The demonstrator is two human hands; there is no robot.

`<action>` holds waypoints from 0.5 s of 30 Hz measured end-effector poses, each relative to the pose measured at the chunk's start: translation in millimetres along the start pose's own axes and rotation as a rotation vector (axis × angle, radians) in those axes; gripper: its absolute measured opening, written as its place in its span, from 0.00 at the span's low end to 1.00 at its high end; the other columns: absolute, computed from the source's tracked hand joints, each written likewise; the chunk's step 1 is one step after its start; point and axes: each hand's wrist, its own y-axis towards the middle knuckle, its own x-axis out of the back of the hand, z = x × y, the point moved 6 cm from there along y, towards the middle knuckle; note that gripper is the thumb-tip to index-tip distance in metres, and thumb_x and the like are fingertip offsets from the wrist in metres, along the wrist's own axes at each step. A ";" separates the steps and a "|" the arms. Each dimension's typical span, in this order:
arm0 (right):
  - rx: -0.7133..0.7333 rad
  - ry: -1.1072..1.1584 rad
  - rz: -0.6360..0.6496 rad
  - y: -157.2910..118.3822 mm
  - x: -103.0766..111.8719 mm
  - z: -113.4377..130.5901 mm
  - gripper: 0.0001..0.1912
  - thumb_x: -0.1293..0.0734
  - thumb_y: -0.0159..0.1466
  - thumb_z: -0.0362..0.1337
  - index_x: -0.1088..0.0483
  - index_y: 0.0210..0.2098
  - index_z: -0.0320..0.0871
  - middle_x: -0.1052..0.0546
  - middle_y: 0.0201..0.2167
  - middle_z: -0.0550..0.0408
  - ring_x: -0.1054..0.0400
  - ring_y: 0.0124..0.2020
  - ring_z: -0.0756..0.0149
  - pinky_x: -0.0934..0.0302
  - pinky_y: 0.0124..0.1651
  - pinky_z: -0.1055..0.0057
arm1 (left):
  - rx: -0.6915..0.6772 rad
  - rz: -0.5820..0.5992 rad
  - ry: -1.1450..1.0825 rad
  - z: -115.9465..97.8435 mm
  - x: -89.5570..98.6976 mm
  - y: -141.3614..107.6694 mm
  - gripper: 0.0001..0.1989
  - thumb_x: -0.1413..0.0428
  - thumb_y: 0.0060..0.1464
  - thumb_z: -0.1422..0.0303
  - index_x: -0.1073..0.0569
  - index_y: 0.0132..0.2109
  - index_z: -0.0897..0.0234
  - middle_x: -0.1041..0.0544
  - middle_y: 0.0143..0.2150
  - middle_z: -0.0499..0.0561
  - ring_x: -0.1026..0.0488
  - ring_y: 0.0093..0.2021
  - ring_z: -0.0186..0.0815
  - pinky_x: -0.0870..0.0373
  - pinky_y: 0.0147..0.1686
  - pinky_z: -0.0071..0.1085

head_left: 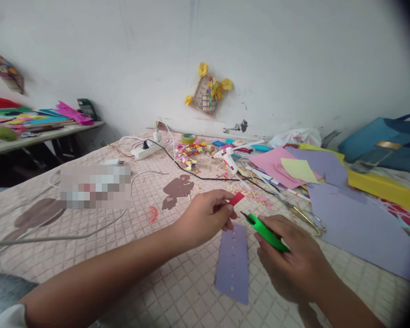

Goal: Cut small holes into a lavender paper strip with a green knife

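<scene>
Between the thumb and fingers of my left hand point(208, 214) is a small strip of red paper point(237, 198), its free end pointing right. My right hand point(290, 250) is closed around a green-handled hole punch point(268, 233), with its dark jaws just right of the red strip and apart from it. Below both hands lies a purple paper piece point(232, 269) with a row of small holes down its middle. Gold-handled scissors point(305, 218) rest on the table to the right of my hands.
A white glue gun point(228, 159) lies beyond my hands, near coloured paper scraps point(187, 152) and a tape roll point(188, 138). Purple sheets point(358, 228) cover the right side. A black cable point(205, 177) crosses the table from a power strip point(145, 149).
</scene>
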 end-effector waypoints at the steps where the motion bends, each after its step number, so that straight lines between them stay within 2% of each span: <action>1: 0.034 -0.009 0.016 0.3 -1.5 0.6 0.19 0.34 0.60 0.31 0.34 0.50 0.55 0.24 0.37 0.54 0.29 0.37 0.59 0.35 0.40 0.63 | -0.013 0.004 0.021 -0.8 0.0 -0.4 0.08 0.52 0.55 0.75 0.31 0.42 0.67 0.27 0.29 0.47 0.28 0.23 0.27 0.30 0.24 0.23; 5: 0.178 -0.098 0.042 -1.1 -4.5 2.5 0.22 0.38 0.62 0.30 0.38 0.55 0.51 0.26 0.40 0.50 0.29 0.40 0.57 0.32 0.40 0.61 | -0.075 0.079 0.194 -7.4 -2.2 -3.8 0.13 0.52 0.54 0.77 0.30 0.45 0.67 0.27 0.28 0.46 0.27 0.24 0.27 0.31 0.25 0.22; 10: 0.174 -0.232 0.135 -2.4 -11.5 -0.3 0.16 0.41 0.64 0.31 0.32 0.51 0.43 0.27 0.37 0.47 0.29 0.36 0.58 0.31 0.37 0.59 | -0.130 0.206 0.474 -13.1 -3.4 -7.6 0.15 0.55 0.55 0.78 0.29 0.47 0.66 0.25 0.30 0.47 0.26 0.26 0.27 0.32 0.27 0.21; 15: 0.209 -0.266 0.158 -2.6 -13.5 3.3 0.15 0.41 0.63 0.30 0.31 0.49 0.39 0.28 0.36 0.45 0.30 0.35 0.58 0.32 0.35 0.59 | -0.141 0.243 0.667 -15.7 -0.9 -8.0 0.18 0.55 0.54 0.79 0.29 0.48 0.64 0.24 0.30 0.47 0.26 0.27 0.28 0.34 0.28 0.22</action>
